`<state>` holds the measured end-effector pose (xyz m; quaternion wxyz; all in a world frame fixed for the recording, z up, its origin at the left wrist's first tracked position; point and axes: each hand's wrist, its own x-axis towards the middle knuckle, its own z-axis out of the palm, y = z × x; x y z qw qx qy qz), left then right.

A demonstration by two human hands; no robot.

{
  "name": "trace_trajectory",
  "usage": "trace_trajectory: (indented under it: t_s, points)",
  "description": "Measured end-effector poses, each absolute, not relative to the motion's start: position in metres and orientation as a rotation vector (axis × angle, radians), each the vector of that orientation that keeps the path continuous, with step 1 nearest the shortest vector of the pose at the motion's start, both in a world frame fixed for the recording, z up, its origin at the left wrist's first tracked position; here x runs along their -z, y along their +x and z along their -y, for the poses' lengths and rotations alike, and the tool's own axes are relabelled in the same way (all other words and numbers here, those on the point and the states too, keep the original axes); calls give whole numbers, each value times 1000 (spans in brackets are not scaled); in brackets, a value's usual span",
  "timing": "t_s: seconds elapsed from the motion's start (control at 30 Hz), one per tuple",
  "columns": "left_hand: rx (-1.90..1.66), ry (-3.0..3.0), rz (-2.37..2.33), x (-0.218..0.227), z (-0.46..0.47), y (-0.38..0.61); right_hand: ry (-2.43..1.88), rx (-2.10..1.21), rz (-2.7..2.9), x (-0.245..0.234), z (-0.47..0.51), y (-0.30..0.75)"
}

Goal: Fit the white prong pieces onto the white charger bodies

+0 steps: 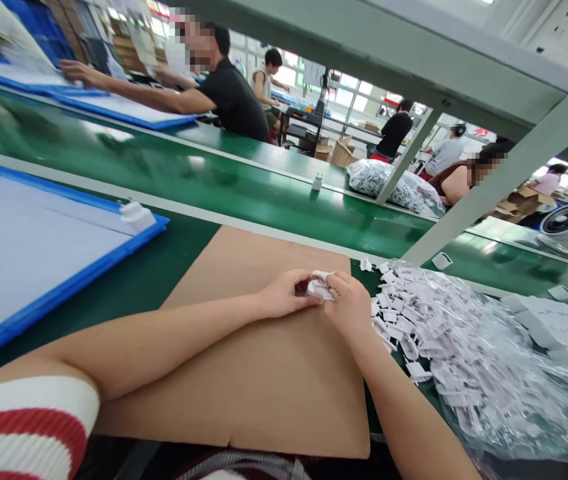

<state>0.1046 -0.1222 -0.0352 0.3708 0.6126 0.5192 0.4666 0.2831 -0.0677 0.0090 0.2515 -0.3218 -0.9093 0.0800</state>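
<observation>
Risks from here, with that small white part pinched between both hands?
1. The white part is held only by fingertips of the left hand and right hand above the cardboard sheet; it may slip and drop.
2. The pile of white parts lies loose on its plastic bag beside the right hand; a dropped piece could get lost in it.

Red-and-white striped ribbed sleeve [24, 427], bare forearms [174, 337], bare left hand [287, 293], bare right hand [350, 308]
</observation>
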Motion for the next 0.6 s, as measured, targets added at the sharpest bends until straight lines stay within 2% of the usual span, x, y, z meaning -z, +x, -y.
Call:
trace_trajectory:
  t_s: [0.2,0.3,0.47,0.6]
  points:
    - [-1133,1527,-1522,8,144,80,-909,-803,2177,-7,70,284]
    - [-1256,1433,-1845,-16,169,33,-867,-824,2179,-4,72,283]
    - [-1697,934,-2551,-47,215,-73,-827,-834,2425,4,75,281]
    - [-1710,576,-2829,-49,248,-124,-844,-804,2553,4,76,283]
